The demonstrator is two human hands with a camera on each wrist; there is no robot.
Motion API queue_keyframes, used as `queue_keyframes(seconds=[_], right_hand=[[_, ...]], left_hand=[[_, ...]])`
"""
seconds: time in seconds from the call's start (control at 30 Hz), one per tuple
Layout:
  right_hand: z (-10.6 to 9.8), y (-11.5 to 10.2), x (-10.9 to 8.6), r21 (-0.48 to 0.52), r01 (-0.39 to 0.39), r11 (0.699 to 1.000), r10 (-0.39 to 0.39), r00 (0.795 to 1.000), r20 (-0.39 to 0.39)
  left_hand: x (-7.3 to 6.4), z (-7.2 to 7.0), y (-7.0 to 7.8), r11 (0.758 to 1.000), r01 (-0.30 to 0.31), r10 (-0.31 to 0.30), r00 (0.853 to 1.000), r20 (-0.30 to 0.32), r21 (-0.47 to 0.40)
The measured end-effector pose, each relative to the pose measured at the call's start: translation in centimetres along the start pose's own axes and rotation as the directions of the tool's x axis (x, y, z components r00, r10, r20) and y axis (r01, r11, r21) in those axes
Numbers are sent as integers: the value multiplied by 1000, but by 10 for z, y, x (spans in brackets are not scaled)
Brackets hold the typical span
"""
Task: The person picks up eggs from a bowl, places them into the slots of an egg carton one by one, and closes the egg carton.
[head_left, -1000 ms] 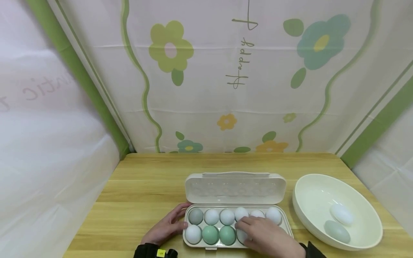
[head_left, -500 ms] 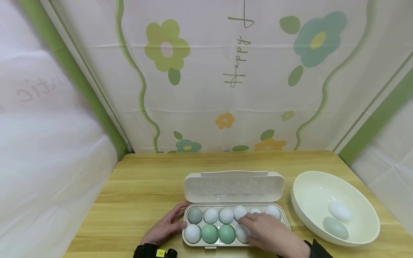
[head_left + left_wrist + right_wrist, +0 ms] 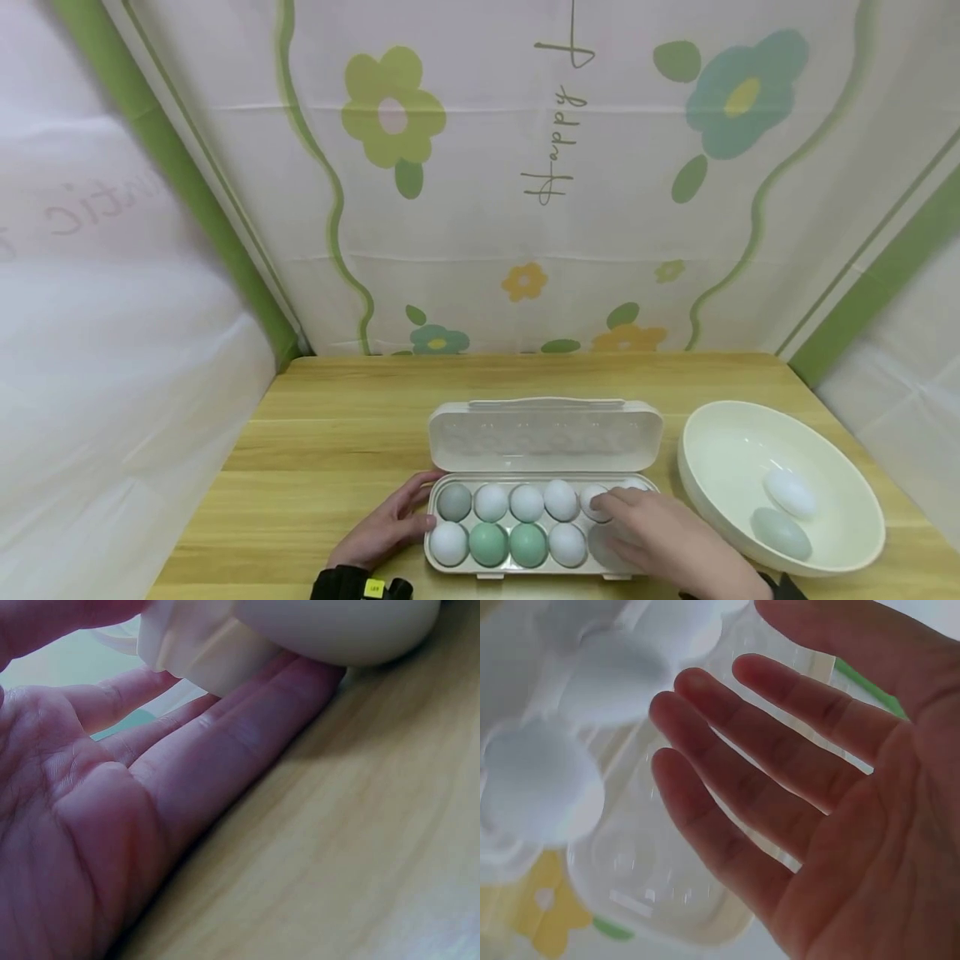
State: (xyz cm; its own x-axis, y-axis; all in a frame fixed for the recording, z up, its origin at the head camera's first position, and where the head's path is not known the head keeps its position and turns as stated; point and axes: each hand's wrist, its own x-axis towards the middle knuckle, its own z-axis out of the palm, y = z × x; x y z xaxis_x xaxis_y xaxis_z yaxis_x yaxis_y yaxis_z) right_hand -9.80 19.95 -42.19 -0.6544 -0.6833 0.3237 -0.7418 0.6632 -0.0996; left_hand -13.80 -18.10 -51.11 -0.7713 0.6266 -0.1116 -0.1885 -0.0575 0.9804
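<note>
A white egg carton [image 3: 498, 573] lies on the table with its clear lid [image 3: 546, 437] tipped back. It holds several white eggs [image 3: 527, 503], two green eggs [image 3: 489, 545] and a grey-green egg [image 3: 454, 502]. My left hand [image 3: 390, 521] holds the carton's left end, thumb at the front and fingers reaching round the back corner. Over the carton's right part is my right hand [image 3: 660, 533], fingertips close to a white egg. Seen from the right wrist, these fingers [image 3: 742, 780] are extended with nothing in the palm. The right hand covers the carton's front right wells.
To the right stands a large cream bowl [image 3: 712, 467] with a white egg [image 3: 790, 492] and a pale green egg [image 3: 781, 533] inside. White cloth with printed flowers [image 3: 393, 115] hangs behind the wooden table [image 3: 337, 417] and along both sides.
My right hand has shifted rightward along the carton, uncovering a white egg in the front row and one in the back row. The left hand stays at the carton's left end.
</note>
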Motion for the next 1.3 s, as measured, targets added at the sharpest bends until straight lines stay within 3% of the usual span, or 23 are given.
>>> queue_keyframes(seconds=[0.3,0.43,0.53,0.77,0.93,1.3], right_hand=[[-21,18,-17,-106,-95,990,86,992,-87],[-29,28,-22,-147,-85,985,69,992,-110],[-38,35,-27,-181,-105,978,89,992,-93],[-61,51,-40,-232,-211,950,216,976,-5],[-71,69,-46,-258,-206,944,218,976,20],[-83,109,-52,-191,-269,944,295,947,124]], left_hand=[[0,0,-1,1000,0,0,1000,2,3],[1,-1,-1,1000,6,-6,1000,-2,6],[1,-2,-1,1000,7,-7,1000,-7,14],[1,-2,-1,1000,9,-9,1000,-8,21],[-1,-2,0,1000,10,-10,1000,-6,21],[0,-1,-1,1000,-9,9,1000,7,9]])
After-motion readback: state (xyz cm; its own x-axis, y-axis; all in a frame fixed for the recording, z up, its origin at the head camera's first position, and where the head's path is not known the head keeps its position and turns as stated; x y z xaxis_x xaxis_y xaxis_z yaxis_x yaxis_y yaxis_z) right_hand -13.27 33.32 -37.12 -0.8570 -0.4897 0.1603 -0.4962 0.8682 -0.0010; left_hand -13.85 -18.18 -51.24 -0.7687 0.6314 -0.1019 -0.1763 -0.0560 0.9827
